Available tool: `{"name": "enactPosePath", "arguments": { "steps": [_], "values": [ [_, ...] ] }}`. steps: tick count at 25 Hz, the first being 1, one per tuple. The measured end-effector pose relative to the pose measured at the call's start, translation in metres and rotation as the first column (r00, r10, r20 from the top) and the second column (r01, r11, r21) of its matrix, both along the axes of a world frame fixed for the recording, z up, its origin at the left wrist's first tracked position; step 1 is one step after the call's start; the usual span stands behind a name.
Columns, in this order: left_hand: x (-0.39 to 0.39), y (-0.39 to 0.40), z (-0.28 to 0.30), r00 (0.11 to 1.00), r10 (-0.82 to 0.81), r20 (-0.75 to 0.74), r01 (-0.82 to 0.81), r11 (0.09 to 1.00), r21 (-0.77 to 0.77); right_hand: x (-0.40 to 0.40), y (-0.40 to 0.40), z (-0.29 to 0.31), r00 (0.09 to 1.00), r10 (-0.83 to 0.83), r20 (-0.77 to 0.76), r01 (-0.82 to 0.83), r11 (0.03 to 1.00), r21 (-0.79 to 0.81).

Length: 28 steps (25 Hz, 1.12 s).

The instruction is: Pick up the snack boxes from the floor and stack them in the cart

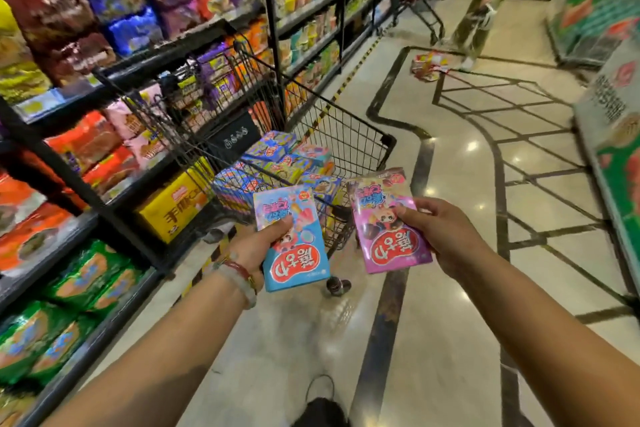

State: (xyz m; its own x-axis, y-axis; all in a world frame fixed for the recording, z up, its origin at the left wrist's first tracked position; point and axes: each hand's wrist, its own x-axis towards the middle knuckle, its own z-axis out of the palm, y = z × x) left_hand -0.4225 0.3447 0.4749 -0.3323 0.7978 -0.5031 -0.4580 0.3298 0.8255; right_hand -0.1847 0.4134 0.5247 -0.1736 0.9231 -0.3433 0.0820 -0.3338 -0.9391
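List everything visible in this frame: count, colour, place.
blue box: one, light blue, held before the cart
purple box: one, pink-purple, held right of the blue one
cart: one, black wire, beside the shelves
boxes in cart: several, mostly blue, piled inside
shelves: black, left, full of coloured snack bags
yellow carton: one, low shelf
packets on floor: red-yellow, far aisle
other person: far aisle, with second cart
left hand: fingers grip blue box
right hand: fingers grip purple box

Two hands (258, 246), one blue snack box (294, 246), one purple snack box (391, 229), one cart (346, 135), several boxes inside it.
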Motion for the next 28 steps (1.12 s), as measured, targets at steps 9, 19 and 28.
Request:
{"name": "enactPosePath", "arguments": {
  "steps": [9, 19, 28],
  "values": [
    [-0.028, 0.148, -0.007, 0.992, -0.125, 0.025, 0.125, 0.992, -0.015, -0.018, 0.111, -0.006, 0.992, -0.129, 0.002, 0.129, 0.991, -0.038],
    [-0.003, 0.255, -0.028, 0.996, -0.066, 0.058, 0.072, 0.991, -0.111, 0.03, 0.224, -0.025, 0.996, -0.094, 0.012, 0.094, 0.993, -0.065],
    [0.03, 0.305, -0.035, 0.969, 0.23, 0.087, -0.214, 0.963, -0.163, 0.071, 0.351, -0.032, 0.995, 0.103, -0.006, -0.103, 0.989, -0.108]
  ]
}}
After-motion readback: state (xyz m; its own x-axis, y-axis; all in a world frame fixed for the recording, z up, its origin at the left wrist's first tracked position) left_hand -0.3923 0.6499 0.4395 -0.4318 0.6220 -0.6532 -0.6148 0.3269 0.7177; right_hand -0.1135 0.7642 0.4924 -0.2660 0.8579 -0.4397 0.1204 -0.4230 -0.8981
